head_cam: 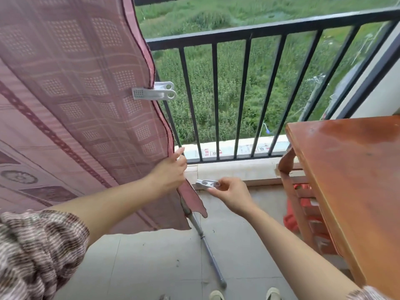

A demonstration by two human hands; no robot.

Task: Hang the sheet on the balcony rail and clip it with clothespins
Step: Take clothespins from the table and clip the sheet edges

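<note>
While the sheet [71, 94] hangs at the left over the balcony rail [259, 29], a first clothespin [153, 92] biting its right edge, my left hand [170, 172] grips the lower edge and my right hand [230, 192] pinches a second clothespin [206, 184] just beside it. I judge the risk is a shallow bite: it catches cloth alone, and wind frees that corner.

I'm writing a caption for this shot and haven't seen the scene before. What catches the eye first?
The big pink sheet fills the left side, hiding the left end of the black rail, with a white clothespin clipped on its right edge. Below, the left hand grips that edge while the right hand holds a second clothespin.
</note>
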